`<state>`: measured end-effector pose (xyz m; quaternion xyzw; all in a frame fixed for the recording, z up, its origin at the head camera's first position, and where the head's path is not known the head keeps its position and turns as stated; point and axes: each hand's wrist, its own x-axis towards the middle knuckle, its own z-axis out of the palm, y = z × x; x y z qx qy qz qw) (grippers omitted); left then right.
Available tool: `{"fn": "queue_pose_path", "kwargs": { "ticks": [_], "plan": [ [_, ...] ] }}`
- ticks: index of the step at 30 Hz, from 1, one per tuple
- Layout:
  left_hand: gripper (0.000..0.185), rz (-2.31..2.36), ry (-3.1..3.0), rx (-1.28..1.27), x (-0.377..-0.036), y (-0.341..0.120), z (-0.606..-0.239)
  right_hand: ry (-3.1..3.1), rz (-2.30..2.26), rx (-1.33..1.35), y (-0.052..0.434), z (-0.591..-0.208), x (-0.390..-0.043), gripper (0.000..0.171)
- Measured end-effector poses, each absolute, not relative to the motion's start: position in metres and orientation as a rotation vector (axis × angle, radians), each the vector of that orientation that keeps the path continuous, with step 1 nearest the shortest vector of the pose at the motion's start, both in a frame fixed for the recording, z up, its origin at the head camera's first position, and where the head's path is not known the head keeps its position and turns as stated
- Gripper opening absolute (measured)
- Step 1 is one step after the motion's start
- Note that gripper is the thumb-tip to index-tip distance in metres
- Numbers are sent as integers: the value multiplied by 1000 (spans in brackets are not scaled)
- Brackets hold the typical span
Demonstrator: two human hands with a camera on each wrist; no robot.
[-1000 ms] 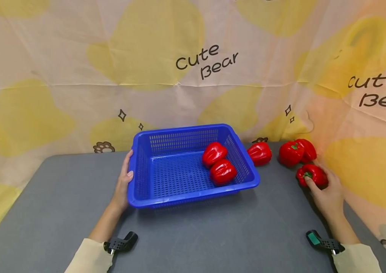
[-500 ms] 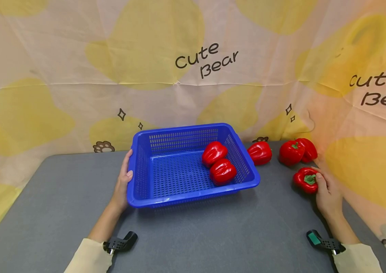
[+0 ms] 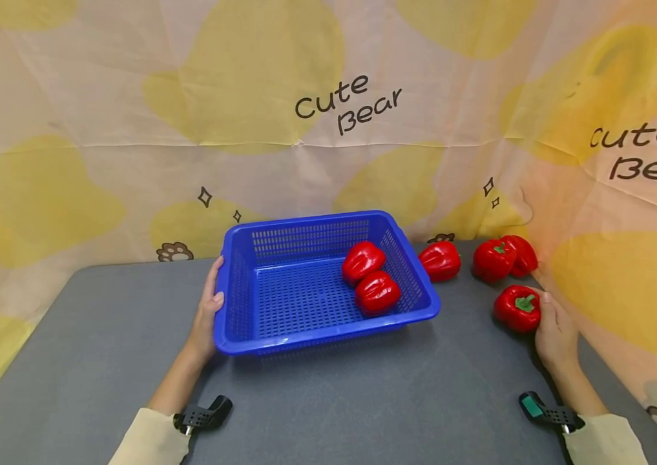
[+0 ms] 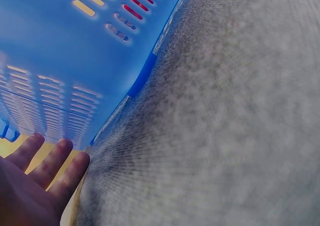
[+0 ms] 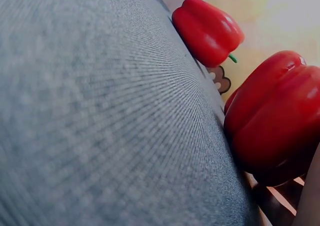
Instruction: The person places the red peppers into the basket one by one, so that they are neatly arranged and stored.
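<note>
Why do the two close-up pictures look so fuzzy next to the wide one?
Head view: sharp, evenly lit, with a soft shadow under the blue basket. Left wrist view: the basket wall sits too near the lens and smears; the fingers are soft. Right wrist view: the nearest red pepper is blurred and the grey tabletop shows a grainy weave.

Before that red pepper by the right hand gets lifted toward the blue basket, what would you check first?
1. Right hand grips the near red bell pepper: cannot tell, fingers hidden behind it.
2. Left hand steadies the blue perforated plastic basket: ok.
3. Room in basket beside its two red peppers: ok.
4. Grey table between pepper and basket unobstructed: ok.
5. Pepper apart from neighbours: ok.
</note>
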<state>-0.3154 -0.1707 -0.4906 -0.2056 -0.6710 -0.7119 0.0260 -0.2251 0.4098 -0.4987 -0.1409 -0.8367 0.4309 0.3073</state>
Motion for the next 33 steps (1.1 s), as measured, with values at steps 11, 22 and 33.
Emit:
{"fn": "queue_pose_path", "kwargs": {
  "ticks": [11, 22, 33],
  "plan": [
    [66, -2194, -2067, -660, -315, -169, -490, -2469, 955, -108, 416, -501, -223, 65],
    [66, -2197, -2075, -638, -315, -171, -491, -2526, 917, -174, 412, -498, -224, 52],
    [66, -2174, -2101, -617, -315, -170, -490, -2321, 1265, -629, 411, -490, -226, 33]
  ]
}}
